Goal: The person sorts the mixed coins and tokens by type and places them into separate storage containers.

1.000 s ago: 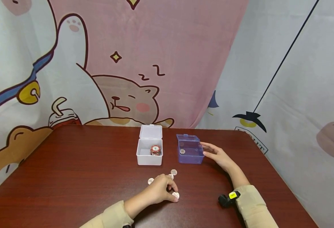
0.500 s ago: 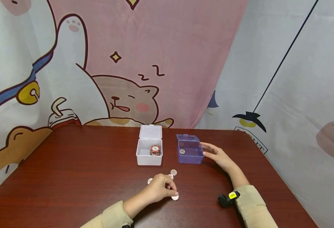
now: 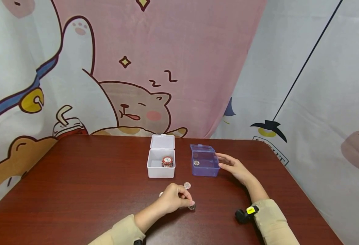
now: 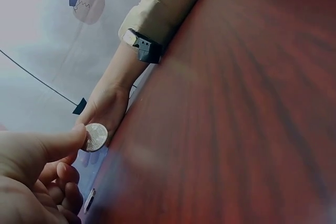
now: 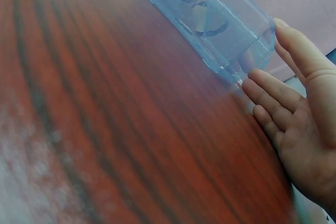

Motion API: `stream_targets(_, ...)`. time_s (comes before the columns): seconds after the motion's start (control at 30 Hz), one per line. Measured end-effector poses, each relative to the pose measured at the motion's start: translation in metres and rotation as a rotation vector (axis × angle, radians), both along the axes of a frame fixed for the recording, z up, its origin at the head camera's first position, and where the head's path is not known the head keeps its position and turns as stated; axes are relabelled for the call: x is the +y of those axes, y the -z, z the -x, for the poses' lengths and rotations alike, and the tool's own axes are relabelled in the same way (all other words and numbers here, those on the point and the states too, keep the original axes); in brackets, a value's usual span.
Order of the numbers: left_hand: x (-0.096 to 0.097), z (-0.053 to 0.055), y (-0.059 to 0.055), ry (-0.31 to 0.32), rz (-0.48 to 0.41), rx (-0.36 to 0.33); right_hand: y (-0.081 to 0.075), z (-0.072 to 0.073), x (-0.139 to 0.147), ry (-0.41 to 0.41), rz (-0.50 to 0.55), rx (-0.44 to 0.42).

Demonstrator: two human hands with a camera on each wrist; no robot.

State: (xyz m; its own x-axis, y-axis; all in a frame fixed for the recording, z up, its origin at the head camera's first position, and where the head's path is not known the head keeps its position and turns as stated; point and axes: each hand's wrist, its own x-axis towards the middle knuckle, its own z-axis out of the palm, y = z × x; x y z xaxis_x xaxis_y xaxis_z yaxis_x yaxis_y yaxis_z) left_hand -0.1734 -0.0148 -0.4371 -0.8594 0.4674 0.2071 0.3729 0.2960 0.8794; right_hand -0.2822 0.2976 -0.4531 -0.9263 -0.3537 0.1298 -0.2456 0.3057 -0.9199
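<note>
My left hand (image 3: 174,199) pinches a silver coin (image 4: 96,137) between thumb and fingers. It holds the coin tilted, just above the tabletop. On the right, my right hand (image 3: 235,169) rests its fingertips against the side of a clear purple box (image 3: 205,171), fingers mostly straight. That box has its lid up, and one coin (image 3: 196,163) is inside it. Another coin (image 3: 186,185) lies on the table beyond my left hand. A further coin (image 3: 161,194) is partly hidden behind that hand.
A white box (image 3: 161,173) with its lid up stands left of the purple box, holding a stack of poker chips (image 3: 167,161). Both are on a dark red wooden table (image 3: 90,183). A printed curtain (image 3: 197,68) hangs behind it.
The coin near my left fingertips lay flat on the table; now it is lifted and tilted in a pinch, slightly farther from me. My right hand has stayed on the purple box.
</note>
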Motion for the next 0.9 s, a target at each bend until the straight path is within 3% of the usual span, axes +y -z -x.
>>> stream_targets(0.37,0.015,0.008,-0.013,-0.042,-0.066,-0.003,-0.002,0.000,0.000,0.007,-0.005,0.003)
stream_targets(0.73,0.032,0.024,-0.023,-0.141,-0.104,0.009,-0.003,-0.001,-0.002,0.009,-0.013,0.003)
stream_targets(0.8,0.035,0.028,-0.025,-0.164,-0.137,-0.012,-0.003,-0.001,-0.002,0.010,-0.007,-0.001)
stream_targets(0.9,0.040,0.032,-0.029,-0.204,-0.209,-0.116,-0.004,-0.001,-0.003,0.010,-0.005,-0.001)
